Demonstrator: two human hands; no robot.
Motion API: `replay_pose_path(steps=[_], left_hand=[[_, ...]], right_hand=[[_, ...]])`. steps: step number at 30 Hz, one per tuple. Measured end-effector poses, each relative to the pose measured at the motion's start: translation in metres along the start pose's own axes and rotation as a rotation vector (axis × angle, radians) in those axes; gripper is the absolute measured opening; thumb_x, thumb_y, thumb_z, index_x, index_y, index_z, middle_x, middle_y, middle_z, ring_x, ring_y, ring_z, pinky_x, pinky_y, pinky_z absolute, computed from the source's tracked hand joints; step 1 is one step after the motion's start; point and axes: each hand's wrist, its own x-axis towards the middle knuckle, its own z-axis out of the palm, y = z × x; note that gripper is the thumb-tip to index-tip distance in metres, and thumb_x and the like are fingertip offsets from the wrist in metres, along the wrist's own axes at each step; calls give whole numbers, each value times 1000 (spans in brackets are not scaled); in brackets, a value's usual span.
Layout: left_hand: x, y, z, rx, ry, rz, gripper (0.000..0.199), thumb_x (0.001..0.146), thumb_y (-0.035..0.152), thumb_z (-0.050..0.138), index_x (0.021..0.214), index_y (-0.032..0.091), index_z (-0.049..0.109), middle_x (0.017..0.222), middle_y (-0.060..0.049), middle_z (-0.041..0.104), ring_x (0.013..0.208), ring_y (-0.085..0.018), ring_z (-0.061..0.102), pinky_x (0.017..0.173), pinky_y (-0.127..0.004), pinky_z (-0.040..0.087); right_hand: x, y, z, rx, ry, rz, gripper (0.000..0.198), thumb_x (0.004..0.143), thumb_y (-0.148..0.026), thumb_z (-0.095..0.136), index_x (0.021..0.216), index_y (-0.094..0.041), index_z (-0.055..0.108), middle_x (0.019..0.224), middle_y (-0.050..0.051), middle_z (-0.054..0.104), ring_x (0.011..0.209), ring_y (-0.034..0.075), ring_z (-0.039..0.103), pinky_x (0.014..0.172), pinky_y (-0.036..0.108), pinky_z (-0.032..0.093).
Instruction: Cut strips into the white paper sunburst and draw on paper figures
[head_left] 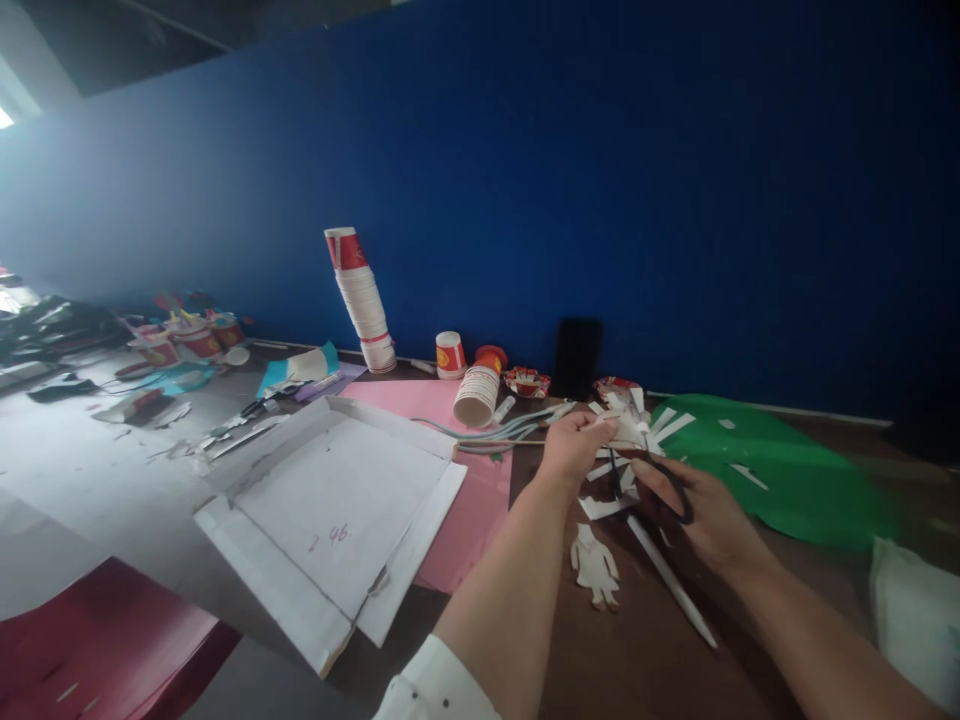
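Observation:
My left hand (574, 448) pinches a small piece of white paper (621, 430) over the right part of the table. Around the dark handles of a pair of scissors (681, 492) my right hand (694, 510) is closed, just right of the paper. White paper strips (673, 428) lie scattered beneath and behind both hands. A cut-out paper figure (595, 568) rests on the brown tabletop in front of them. Beside it lies a slim white pen-like stick (671, 580), pointing toward me. The scissor blades are mostly hidden by the paper and fingers.
A white cardboard tray (330, 500) lies on pink paper (480, 520) to the left. Behind stand a tall leaning cup stack (361, 305) and a single paper cup (450, 355), before a blue partition (525, 180). Green paper (795, 475) lies at right, red card (112, 640) front left.

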Motion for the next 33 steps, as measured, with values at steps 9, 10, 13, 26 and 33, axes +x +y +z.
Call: replay_pose_path(steps=[9, 10, 13, 26, 33], left_hand=[[-3, 1, 1, 17, -51, -28, 38, 63, 46, 80, 65, 18, 55, 56, 4, 47, 53, -9, 39, 55, -25, 31], [-3, 1, 1, 15, -54, -30, 38, 62, 46, 80, 65, 18, 55, 56, 4, 47, 53, -9, 39, 55, -25, 31], [-2, 0, 1, 14, -49, -22, 35, 63, 44, 79, 65, 18, 56, 56, 4, 47, 54, -9, 40, 55, -24, 32], [-4, 2, 2, 61, -59, 12, 27, 66, 38, 76, 67, 17, 59, 59, 3, 51, 58, -10, 45, 62, -26, 37], [-6, 4, 3, 77, -93, -5, 27, 66, 37, 75, 65, 17, 57, 57, 3, 51, 56, -9, 43, 59, -24, 34]], right_hand=[[-4, -8, 1, -13, 14, -29, 51, 71, -68, 71, 54, -21, 62, 50, 0, 56, 45, 13, 46, 41, 24, 37], [-4, -8, 0, -14, 17, -35, 51, 71, -67, 71, 53, -21, 61, 50, 0, 56, 46, 13, 47, 41, 24, 38], [-3, -8, 0, -12, -4, -11, 50, 71, -68, 70, 55, -21, 61, 49, 0, 55, 45, 13, 46, 41, 25, 38], [-7, -15, 1, -8, 23, -2, 47, 71, -63, 73, 53, -22, 62, 48, 0, 56, 43, 13, 45, 41, 26, 37], [1, -5, -1, 5, 62, -94, 43, 70, -61, 74, 55, -22, 67, 54, 1, 60, 51, 15, 52, 48, 25, 44]])
